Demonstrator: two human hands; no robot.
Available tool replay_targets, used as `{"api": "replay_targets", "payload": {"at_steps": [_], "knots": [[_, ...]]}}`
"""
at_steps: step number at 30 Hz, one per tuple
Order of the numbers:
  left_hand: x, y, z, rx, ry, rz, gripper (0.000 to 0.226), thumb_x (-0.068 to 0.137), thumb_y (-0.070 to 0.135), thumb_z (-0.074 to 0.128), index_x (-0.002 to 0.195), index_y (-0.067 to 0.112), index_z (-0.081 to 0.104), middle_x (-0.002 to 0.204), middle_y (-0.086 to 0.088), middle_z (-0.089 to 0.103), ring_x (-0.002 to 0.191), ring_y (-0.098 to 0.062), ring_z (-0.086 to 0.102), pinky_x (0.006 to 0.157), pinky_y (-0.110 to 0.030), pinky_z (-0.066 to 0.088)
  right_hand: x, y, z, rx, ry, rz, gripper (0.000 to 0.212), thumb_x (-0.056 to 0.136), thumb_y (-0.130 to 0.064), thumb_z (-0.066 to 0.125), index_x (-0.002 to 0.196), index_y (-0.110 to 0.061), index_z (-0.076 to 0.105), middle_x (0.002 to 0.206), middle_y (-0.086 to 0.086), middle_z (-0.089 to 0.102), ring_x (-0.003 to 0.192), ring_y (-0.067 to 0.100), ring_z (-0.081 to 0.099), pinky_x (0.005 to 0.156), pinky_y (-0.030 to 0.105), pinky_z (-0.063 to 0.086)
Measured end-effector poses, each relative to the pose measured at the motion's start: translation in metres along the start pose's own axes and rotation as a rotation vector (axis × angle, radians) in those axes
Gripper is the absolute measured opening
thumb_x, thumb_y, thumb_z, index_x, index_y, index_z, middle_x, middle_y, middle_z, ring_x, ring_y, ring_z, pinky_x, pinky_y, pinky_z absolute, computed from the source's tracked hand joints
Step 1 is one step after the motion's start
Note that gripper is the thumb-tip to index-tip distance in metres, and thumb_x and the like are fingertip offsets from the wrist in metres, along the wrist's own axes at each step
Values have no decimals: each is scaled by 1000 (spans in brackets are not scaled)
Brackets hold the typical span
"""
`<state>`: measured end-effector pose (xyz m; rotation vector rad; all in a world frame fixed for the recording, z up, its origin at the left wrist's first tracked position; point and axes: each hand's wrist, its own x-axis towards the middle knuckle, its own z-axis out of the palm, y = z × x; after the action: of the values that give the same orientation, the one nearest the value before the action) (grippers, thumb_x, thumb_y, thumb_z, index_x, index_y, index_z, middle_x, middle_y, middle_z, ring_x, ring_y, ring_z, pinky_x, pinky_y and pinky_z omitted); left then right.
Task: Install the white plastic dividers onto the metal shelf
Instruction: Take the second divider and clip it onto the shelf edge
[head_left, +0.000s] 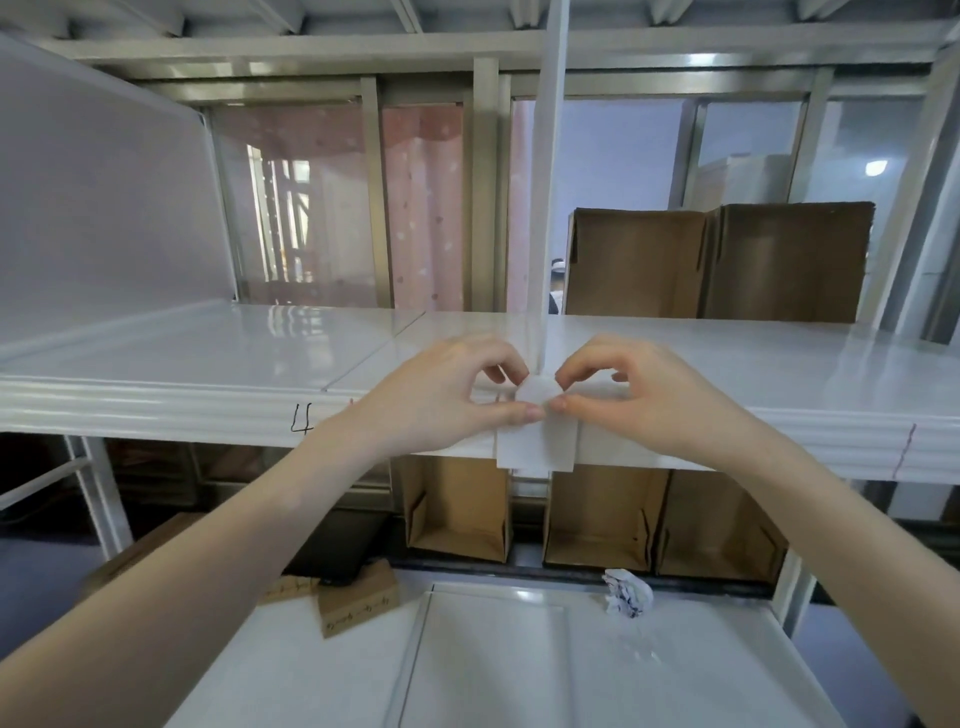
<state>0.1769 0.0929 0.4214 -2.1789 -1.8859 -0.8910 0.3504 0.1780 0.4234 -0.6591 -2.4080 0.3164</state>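
Observation:
A white plastic divider (546, 197) stands upright, edge-on to me, on the white metal shelf (218, 358). It runs from the shelf's front lip up to the beam above. Its white foot tab (537, 441) hangs over the shelf's front edge. My left hand (447, 400) and my right hand (639, 400) meet at the divider's base. The thumb and forefinger of each hand pinch the small rounded part of the tab from either side. Another large white divider panel (98, 208) stands at the far left of the same shelf.
Two open cardboard boxes (717, 260) stand at the back right of the shelf. Several cardboard bins (597, 514) sit on the level below. A lower white surface holds a crumpled paper ball (627, 598) and cardboard pieces (358, 605). The shelf lip bears a handwritten "4" (302, 419).

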Motion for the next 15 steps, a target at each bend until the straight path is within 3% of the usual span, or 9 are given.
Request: {"api": "replay_targets", "payload": {"at_steps": [4,9,11,15], "knots": [[1,0,5,-108,90,-38,27,73,44,71,85,21,68,84,10,66,83,-3,60,78,-22,47,0,0,5,34,42,-3,22,78,-39,66,90,-22,72,97,-10,66,94,4,58,88,28,46],[1,2,9,-215,151,-101,9,72,35,76,71,30,68,72,17,65,72,1,60,70,-15,48,2,-2,10,162,93,31,17,76,-30,70,85,-16,74,83,-10,67,86,7,62,85,27,50],[-1,2,11,-240,188,-104,15,71,33,77,65,36,64,67,20,63,67,7,59,64,-8,45,2,-2,11,190,111,30,13,75,-26,72,82,-16,75,77,-10,67,80,8,64,81,26,53],[-2,0,11,-265,202,-91,12,71,34,78,68,33,66,65,22,62,65,11,58,61,-5,45,5,-2,12,217,125,50,7,73,-23,74,78,-19,75,73,-8,70,76,7,65,76,22,53]]}}
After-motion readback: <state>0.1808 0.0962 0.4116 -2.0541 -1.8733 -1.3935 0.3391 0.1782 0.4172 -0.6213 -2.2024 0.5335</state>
